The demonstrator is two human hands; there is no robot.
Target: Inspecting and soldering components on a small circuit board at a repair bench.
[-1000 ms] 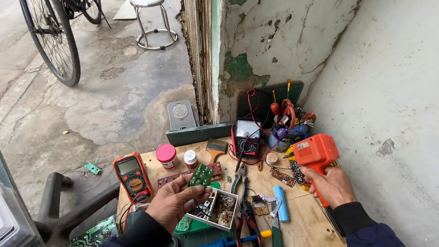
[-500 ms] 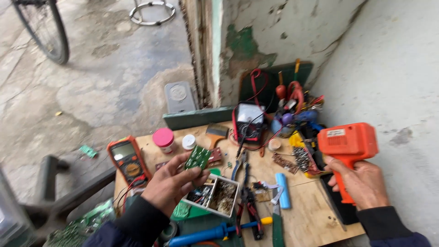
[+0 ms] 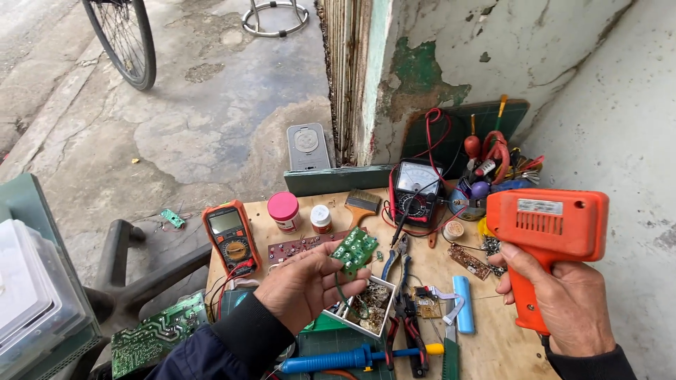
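While the head view looks down on a crowded wooden workbench (image 3: 493, 352), the left hand (image 3: 306, 285) pinches a small green circuit board (image 3: 354, 250) at its fingertips, raised above a little open parts box (image 3: 366, 313) of loose scraps. The right hand (image 3: 563, 302) is wrapped tight round the grip of an orange soldering gun (image 3: 546, 229), held up clear of the bench, well apart from the board. Its tip cannot be seen from this angle.

The pinch on the board looks light, by one edge only; a slip would likely drop it into the parts box or among the pliers (image 3: 405, 309) just beside it, where small components could bend. If the gun is hot, swinging it across the clutter could touch the red leads trailing from the analogue multimeter (image 3: 415, 188) or the blue tube (image 3: 462, 304) lying near it, and scorch them. The orange digital multimeter (image 3: 231, 236) sits at the bench's left edge and could be knocked off by the left forearm. The pink-lidded jar (image 3: 284, 210), the white-capped bottle (image 3: 321, 218) and the brush (image 3: 361, 205) stand behind the board, near enough for a careless sweep to tip them. A blue desoldering pump (image 3: 338, 361) lies at the near edge, close to rolling off.
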